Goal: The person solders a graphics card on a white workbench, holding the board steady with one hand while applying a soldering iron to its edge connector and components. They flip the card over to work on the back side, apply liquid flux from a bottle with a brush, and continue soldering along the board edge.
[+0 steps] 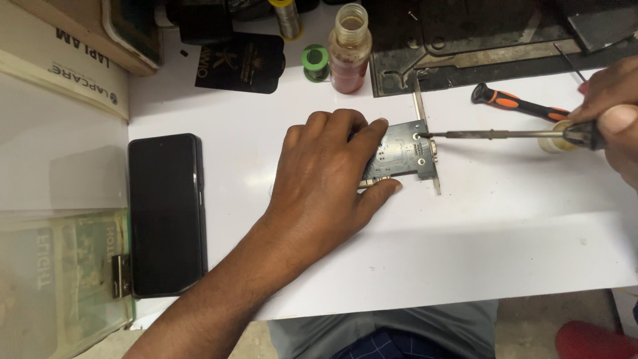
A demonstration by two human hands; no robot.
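My left hand (pixel 325 176) lies palm down over a small dark circuit card (pixel 402 151) with a metal end bracket (pixel 426 143), pinning it to the white tabletop (pixel 465 239). My right hand (pixel 615 113) grips a long screwdriver (pixel 492 134) by its dark handle at the right edge. The shaft runs level to the left and its tip touches the card near the bracket. Much of the card is hidden under my left fingers.
A black phone (pixel 166 213) lies face up at the left. An orange-and-black screwdriver (pixel 518 103) rests behind the shaft. A bottle of reddish liquid (pixel 349 50), a green-rimmed solder reel (pixel 316 63), a black card (pixel 242 63) and a dark mat (pixel 478 40) sit at the back.
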